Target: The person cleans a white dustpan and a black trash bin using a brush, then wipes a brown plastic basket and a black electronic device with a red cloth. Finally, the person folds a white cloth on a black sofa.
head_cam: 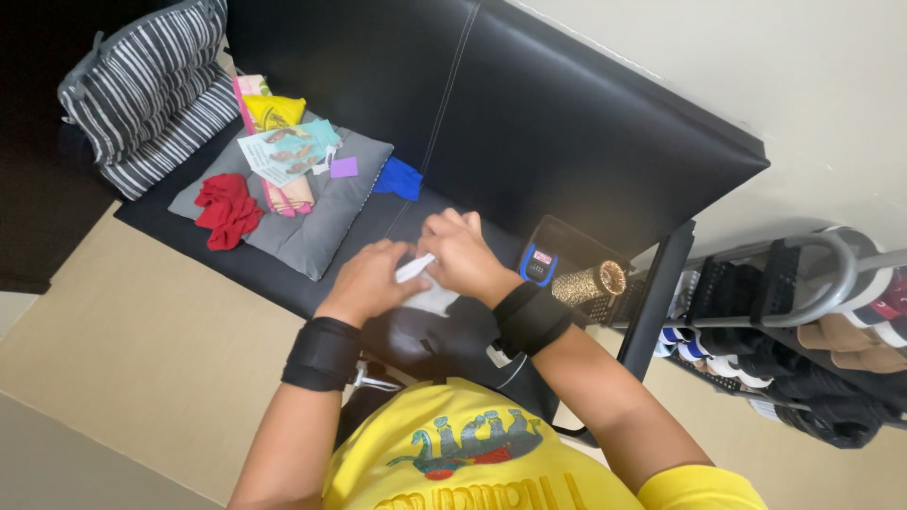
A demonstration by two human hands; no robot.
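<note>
My two hands are close together in the middle of the frame, over the black leather sofa seat [378, 222]. My left hand [370, 276] is curled around the lower end of a small white folded piece of cloth or paper [416, 267], and my right hand [460, 247] is bent over its upper end, fingers pinching down on it. Both hands are holding on to this white piece (I cannot see every fingertip, because the right hand covers some of them). The white piece lies slanted, its long side going from lower left up to upper right, right between my two hands, and more white stuff [433, 299] shows just under them. Both hands touch it, so neither is really nearer. I wear a black wrist band [322, 354] on the left arm and another black wrist band [530, 317] on the right. In the upper left of the frame sits a flat grey cushion [331, 212] with a red crumpled cloth [227, 210], some printed cards [283, 151] and a little purple tag [344, 167] on it. A striped black and white pillow [151, 90] is farther up left. To the right of my hands lie a small blue and black gadget [538, 264] and a gold bracelet watch [590, 281].
</note>
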